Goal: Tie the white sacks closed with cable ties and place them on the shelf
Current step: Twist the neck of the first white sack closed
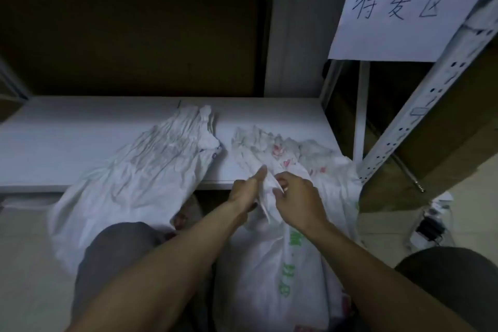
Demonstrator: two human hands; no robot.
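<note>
A white sack with green and red print (pixel 272 264) stands between my knees, its bunched top spread over the white shelf's (pixel 80 137) front edge. My left hand (pixel 246 188) grips the gathered neck of this sack, thumb pointing up. My right hand (pixel 299 197) pinches the same neck from the right side, where a thin white strip shows between the fingers; whether it is a cable tie I cannot tell. A second white sack (pixel 140 178) leans to the left, its gathered top lying on the shelf.
A paper sign with handwritten characters (pixel 398 8) hangs at the upper right. A perforated white shelf post (pixel 420 105) slants down the right side, with brown cardboard boxes (pixel 442 143) behind it. Dark small items (pixel 431 224) lie on the floor at right.
</note>
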